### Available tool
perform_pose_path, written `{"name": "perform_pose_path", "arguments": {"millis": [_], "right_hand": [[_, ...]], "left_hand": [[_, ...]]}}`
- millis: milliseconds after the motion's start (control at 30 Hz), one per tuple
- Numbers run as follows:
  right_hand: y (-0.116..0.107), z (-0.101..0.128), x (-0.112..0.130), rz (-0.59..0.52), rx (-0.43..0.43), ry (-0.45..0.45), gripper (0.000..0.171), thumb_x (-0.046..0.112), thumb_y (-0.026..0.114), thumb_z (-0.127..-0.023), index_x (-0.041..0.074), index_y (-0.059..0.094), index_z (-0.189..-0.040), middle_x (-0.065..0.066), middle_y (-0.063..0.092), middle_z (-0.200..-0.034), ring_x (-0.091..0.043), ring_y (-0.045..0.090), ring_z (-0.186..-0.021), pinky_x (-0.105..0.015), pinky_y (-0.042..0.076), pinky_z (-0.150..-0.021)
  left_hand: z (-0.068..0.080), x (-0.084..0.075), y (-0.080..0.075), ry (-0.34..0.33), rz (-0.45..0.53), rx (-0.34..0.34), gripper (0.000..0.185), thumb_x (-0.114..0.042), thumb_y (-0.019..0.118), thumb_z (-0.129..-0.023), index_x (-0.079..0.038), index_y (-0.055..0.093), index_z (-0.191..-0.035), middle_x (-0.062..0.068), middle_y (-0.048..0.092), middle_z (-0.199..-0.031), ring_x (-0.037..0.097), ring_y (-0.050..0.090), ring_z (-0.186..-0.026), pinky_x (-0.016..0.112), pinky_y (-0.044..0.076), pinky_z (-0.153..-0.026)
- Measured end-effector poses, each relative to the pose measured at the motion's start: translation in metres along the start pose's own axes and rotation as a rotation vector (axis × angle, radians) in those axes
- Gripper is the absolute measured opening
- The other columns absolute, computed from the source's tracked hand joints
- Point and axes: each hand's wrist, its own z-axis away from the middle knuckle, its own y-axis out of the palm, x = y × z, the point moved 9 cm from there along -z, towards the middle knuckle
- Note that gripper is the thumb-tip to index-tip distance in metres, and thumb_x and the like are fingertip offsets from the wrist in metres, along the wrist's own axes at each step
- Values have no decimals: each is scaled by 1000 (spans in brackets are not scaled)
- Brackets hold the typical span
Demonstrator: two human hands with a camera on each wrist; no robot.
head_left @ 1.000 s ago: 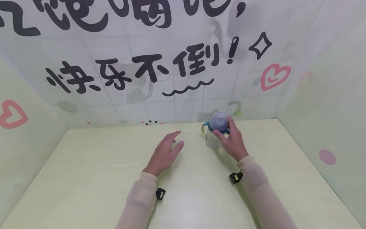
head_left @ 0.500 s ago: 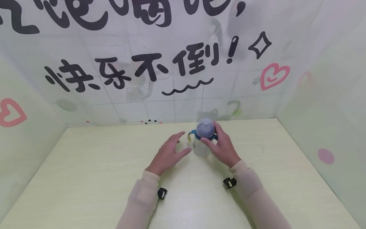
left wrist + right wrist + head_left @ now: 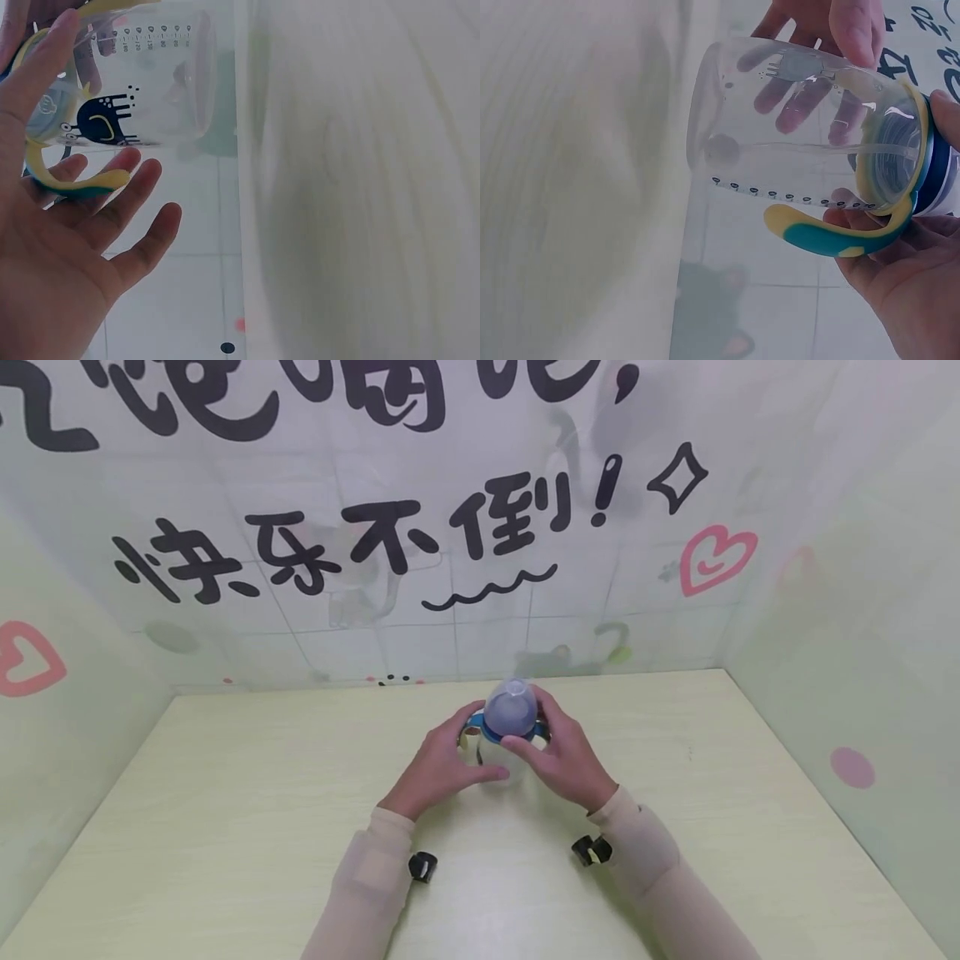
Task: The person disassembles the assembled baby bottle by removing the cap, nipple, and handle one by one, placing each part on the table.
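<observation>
A clear baby bottle [image 3: 512,710] with a translucent purplish domed cap stands upright between my hands, its base close over the table. My right hand [image 3: 572,766] grips it around the blue collar, thumb in front and fingers behind. My left hand [image 3: 433,767] reaches around the other side with spread, relaxed fingers. In the left wrist view, those fingers lie behind a yellow and teal handle [image 3: 82,182], beside a dark animal print [image 3: 105,120]. The right wrist view shows a straw [image 3: 810,150] inside the bottle and measuring marks along its wall.
A pale wood-grain table [image 3: 262,810] spreads under both arms. Behind it rises a white printed sheet [image 3: 375,643] with large black characters, and light side walls stand left and right. Each wrist carries a small black device [image 3: 423,867].
My right hand has brought the bottle leftward and nearer to me, over to my left hand. The left hand has shifted little and now has its thumb and fingers around the bottle's side.
</observation>
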Motion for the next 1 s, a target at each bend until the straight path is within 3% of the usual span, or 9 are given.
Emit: {"name": "perform_pose_path", "arguments": {"millis": [200, 533, 733, 1000], "right_hand": [[3, 1, 6, -14, 13, -25, 68, 10, 73, -91, 5, 37, -148, -13, 56, -135, -24, 59, -119, -36, 49, -101], [0, 1, 9, 5, 28, 2, 68, 11, 74, -91, 8, 37, -148, -12, 56, -137, -25, 58, -121, -40, 49, -102], [-9, -1, 9, 12, 52, 9, 66, 9, 75, -89, 10, 42, -146, -10, 59, -131, -23, 62, -112, -41, 51, -97], [-18, -1, 10, 1, 112, 15, 69, 10, 77, -87, 11, 44, -147, -7, 60, -131, -23, 60, -115, -48, 47, -101]], "left_hand": [[1, -4, -2, 27, 64, 5, 88, -38, 91, -70, -24, 48, -144, -7, 63, -127, 18, 57, -116, 49, 47, -99], [4, -12, -7, 78, 62, -5, 71, -35, 91, -71, -22, 57, -132, -10, 65, -120, 16, 60, -110, 45, 49, -95], [5, -17, -6, 112, 80, 33, 67, -31, 90, -73, -20, 59, -132, -9, 67, -115, 29, 62, -105, 41, 54, -83], [6, -22, -2, 156, 80, 107, 66, -32, 90, -73, -18, 60, -130, -10, 67, -114, 28, 62, -109, 36, 55, -85]]}}
